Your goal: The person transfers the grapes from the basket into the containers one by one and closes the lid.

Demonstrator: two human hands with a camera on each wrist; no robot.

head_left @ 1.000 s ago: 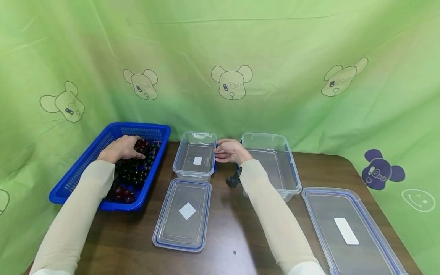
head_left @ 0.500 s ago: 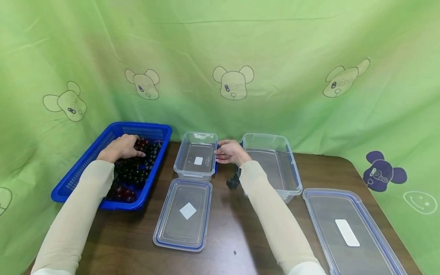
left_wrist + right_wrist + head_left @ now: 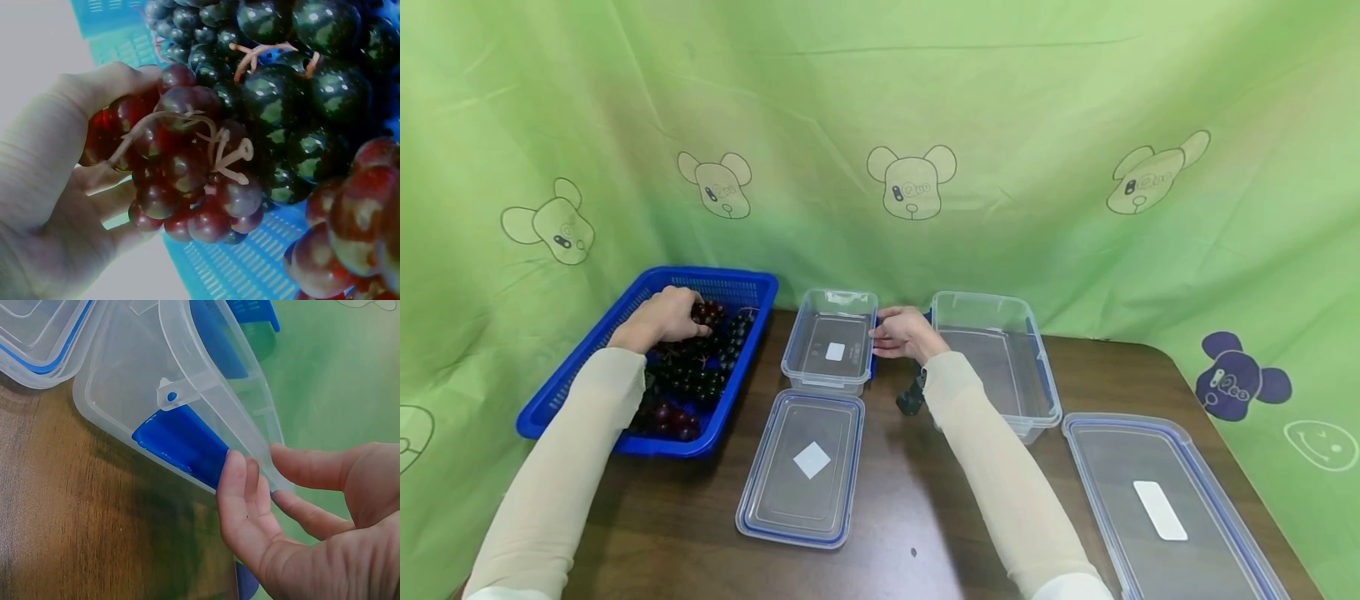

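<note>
My left hand point(image 3: 662, 318) is inside the blue basket point(image 3: 568, 392). It grips a bunch of red grapes point(image 3: 187, 165), thumb over the top and fingers beneath, with the pale stem facing the left wrist camera. Black grapes point(image 3: 275, 94) lie beside this bunch, and larger red grapes point(image 3: 359, 225) show at the right of that view. At the small clear plastic container point(image 3: 822, 382), my right hand point(image 3: 906, 331) holds the far right corner, thumb at the rim and fingers along the side by a blue latch point(image 3: 181, 440).
A lid with a blue seal point(image 3: 797, 508) lies in front of the small container. To the right stands a larger clear container point(image 3: 1037, 367), with its big lid point(image 3: 1120, 492) on the brown table point(image 3: 917, 508). A green curtain point(image 3: 1000, 108) hangs behind.
My left hand has shifted slightly left and up with the red grapes. The right hand keeps its place at the small container, and the head view has turned slightly left.
</note>
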